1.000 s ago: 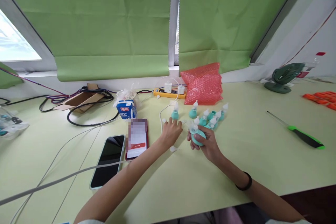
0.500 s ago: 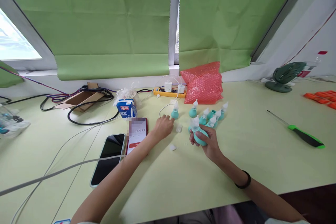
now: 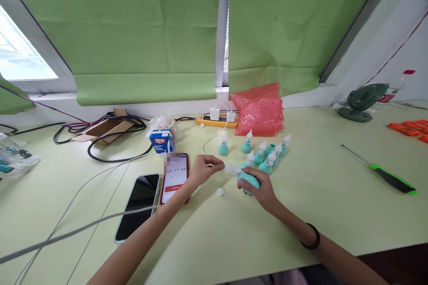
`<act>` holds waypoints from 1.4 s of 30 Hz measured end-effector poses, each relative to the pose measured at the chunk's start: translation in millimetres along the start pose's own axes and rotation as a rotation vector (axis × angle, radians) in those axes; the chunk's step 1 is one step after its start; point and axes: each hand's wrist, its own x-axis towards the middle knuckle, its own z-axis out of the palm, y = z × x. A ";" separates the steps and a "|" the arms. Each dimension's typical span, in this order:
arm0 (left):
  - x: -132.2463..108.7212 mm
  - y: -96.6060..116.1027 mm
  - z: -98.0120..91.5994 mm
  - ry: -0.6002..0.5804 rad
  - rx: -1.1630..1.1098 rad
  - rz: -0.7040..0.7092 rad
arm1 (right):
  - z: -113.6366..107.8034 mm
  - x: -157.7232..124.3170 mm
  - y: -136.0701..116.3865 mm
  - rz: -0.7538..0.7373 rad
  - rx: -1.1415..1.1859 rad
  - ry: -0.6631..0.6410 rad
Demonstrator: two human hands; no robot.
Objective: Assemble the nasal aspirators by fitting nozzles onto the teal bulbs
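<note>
My right hand (image 3: pixel 262 189) is wrapped round the teal bulb of a nasal aspirator (image 3: pixel 249 180), which is tilted with its clear nozzle pointing left. At the nozzle's tip, my left hand (image 3: pixel 204 170) pinches a small clear cap (image 3: pixel 227 168); whether the cap is seated on the nozzle I cannot tell. Just beyond my hands stand several teal aspirators with clear tips, among them one aspirator (image 3: pixel 246 143) and a teal bulb (image 3: pixel 270 149) that shows no tip. Another aspirator (image 3: pixel 223 146) stands apart, behind my left hand. A small whitish clear piece (image 3: pixel 220 192) lies in front of my hands.
Left of my hands lie a lit phone (image 3: pixel 175 178) and a dark phone (image 3: pixel 138 205), with a grey cable across. A milk carton (image 3: pixel 162 141), yellow power strip (image 3: pixel 214 121) and pink bubble-wrap bag (image 3: pixel 258 111) are behind. To the right are a screwdriver (image 3: pixel 384 176) and green fan (image 3: pixel 363 102).
My left hand has picked the clear cap off the table and brought it to the nozzle. My right hand has tipped the aspirator from nearly upright towards the left.
</note>
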 end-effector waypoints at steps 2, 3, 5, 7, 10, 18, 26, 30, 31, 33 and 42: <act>-13.1 7.5 -6.0 0.002 -0.113 -0.005 | 1.8 -1.5 -1.0 -0.093 -0.133 0.012; -18.3 9.2 -9.2 0.005 -0.197 -0.014 | 2.8 -2.3 -1.3 -0.141 -0.189 0.017; -24.8 8.8 -15.3 0.004 -0.662 -0.128 | 4.9 -3.8 -1.4 -0.218 -0.268 0.023; -26.6 4.8 -19.6 -0.028 -1.006 -0.223 | 6.5 -5.0 -0.7 -0.271 -0.315 0.029; -26.1 -2.7 -22.6 -0.055 -1.159 -0.270 | 7.9 -5.8 1.4 -0.330 -0.361 0.051; -33.2 -10.0 -20.2 -0.194 -1.070 -0.290 | 7.9 -3.3 2.4 -0.322 -0.407 -0.008; -34.8 -10.3 -14.3 -0.184 -1.170 -0.348 | 7.7 -2.9 2.7 -0.276 -0.425 -0.067; -35.6 -9.4 -12.7 -0.169 -1.257 -0.342 | 8.6 -3.3 3.7 -0.311 -0.460 -0.094; -35.7 -9.6 -12.4 -0.167 -1.257 -0.340 | 8.9 -3.6 4.1 -0.319 -0.476 -0.097; -35.6 -10.7 -11.5 -0.161 -1.237 -0.338 | 9.7 -4.4 4.7 -0.326 -0.514 -0.101; -35.1 -11.2 -10.4 -0.130 -1.132 -0.329 | 13.2 -5.9 5.7 -0.289 -0.603 -0.090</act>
